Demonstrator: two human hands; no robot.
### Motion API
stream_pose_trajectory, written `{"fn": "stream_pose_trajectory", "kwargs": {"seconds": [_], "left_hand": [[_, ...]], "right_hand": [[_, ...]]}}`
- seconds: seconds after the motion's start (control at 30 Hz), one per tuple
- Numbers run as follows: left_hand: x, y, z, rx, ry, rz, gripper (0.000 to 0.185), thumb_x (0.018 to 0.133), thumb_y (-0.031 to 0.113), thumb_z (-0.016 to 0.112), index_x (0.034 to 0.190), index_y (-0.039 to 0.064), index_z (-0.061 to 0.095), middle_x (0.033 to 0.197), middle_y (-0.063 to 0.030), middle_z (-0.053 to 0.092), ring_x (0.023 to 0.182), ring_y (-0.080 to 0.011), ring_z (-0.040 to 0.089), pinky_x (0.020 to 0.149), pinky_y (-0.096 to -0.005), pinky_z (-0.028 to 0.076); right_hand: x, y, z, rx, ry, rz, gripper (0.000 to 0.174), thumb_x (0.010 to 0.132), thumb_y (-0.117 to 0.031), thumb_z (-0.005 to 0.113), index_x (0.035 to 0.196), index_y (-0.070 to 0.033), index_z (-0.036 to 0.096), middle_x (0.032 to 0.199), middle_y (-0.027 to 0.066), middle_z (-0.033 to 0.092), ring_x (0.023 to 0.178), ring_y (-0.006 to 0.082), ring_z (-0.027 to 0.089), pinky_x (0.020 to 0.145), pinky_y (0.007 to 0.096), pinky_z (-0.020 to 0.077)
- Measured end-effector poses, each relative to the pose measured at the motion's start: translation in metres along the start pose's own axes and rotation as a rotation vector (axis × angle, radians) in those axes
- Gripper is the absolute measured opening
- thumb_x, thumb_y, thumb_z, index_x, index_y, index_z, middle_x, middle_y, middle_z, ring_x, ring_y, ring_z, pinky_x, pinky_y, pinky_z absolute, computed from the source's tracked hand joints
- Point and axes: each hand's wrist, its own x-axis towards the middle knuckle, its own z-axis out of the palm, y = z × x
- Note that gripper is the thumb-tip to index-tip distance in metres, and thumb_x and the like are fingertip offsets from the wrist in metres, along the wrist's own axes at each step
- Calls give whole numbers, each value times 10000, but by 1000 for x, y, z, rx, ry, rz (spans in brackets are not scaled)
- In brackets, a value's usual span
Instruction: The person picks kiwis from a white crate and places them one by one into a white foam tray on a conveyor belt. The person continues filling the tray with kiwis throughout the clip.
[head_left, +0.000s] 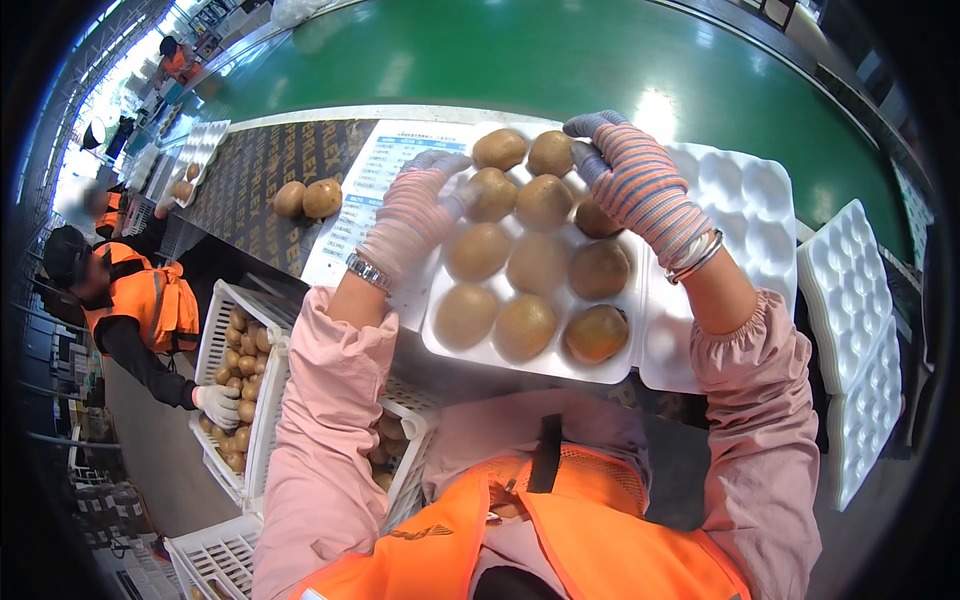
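Observation:
A white foam tray (637, 330) with molded cups lies before me. Several round brown fruits (480, 251) fill its left half, and one near fruit (596, 334) has an orange-green patch. My left hand (424, 206), in a striped knit glove, is at the tray's left edge, its thumb beside a fruit (491, 193). My right hand (637, 180), in a matching glove, bends over the far right fruits. Its fingertips are close to a far-row fruit (551, 154) and its palm partly covers another fruit (596, 217). The tray's right half (739, 202) shows bare cups.
A green conveyor belt (480, 52) runs beyond the table. Two loose fruits (307, 199) sit left of a printed sheet (367, 195). Stacked foam trays (851, 300) stand right. White crates (281, 405) hold fruit at lower left, where a co-worker's gloved hand (217, 405) reaches in.

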Motion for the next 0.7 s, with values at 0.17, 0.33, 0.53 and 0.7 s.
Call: {"fn": "stream_pose_trajectory", "kwargs": {"seconds": [0.17,0.33,0.53,0.7], "left_hand": [[-44,-32,-3,12,124,-14,296,1003,187,598,1245,28,658,1185,-166,669,1061,-288,646,949,-366,497],[-86,-49,-4,-380,227,-146,289,1021,183,590,1239,4,651,1137,-117,681,1044,-202,632,934,-332,504],[-102,-54,0,-668,337,-211,271,1009,172,608,1187,-26,659,1072,-111,690,988,-186,633,905,-335,505],[-104,-51,3,-634,375,-232,195,978,121,649,1123,-4,683,1038,-86,696,950,-164,629,875,-307,498]], "right_hand": [[-79,-50,-7,-147,-164,-654,520,870,-261,669,1355,-113,556,1351,171,550,1293,390,520,1043,527,446],[-97,-54,33,-316,-299,-671,475,925,-200,535,1400,-174,526,1383,180,530,1341,404,483,1085,618,379],[-33,-18,58,-422,-178,-659,487,899,-206,562,1384,-178,569,1356,197,562,1304,390,504,1098,610,357],[69,45,79,-603,55,-597,451,912,-247,597,1359,-194,577,1325,160,558,1301,358,485,1123,518,343]]}}
